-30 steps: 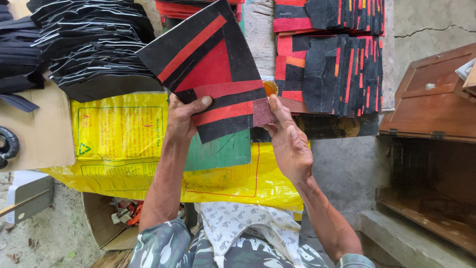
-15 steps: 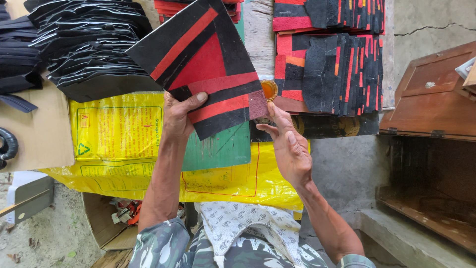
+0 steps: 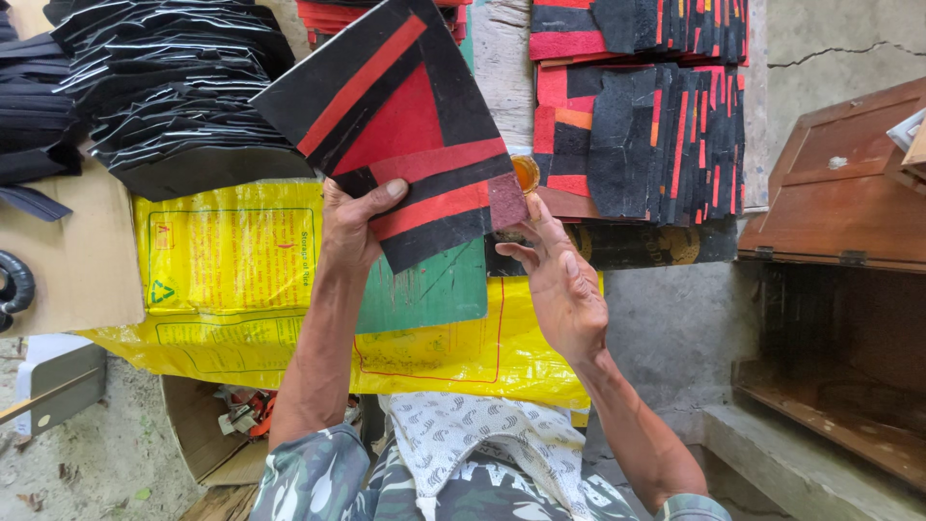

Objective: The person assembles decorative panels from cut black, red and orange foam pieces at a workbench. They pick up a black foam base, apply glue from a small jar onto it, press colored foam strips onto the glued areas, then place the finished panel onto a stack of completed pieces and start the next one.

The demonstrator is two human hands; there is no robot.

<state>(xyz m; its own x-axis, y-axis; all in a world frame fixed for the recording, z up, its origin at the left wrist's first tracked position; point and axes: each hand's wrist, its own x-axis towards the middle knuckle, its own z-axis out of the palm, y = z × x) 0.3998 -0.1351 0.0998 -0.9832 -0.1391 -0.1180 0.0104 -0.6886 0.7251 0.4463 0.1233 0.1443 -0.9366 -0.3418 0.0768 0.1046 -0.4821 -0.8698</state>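
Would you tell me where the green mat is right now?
In the head view the green mat lies at centre on the yellow sack, below the red-and-black patchwork piece that the left hand holds up.

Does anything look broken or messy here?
Yes. A crack runs across the grey wall at top right. The black sheets at top left are heaped unevenly, edges sticking out. The patchwork piece in the left hand looks fine.
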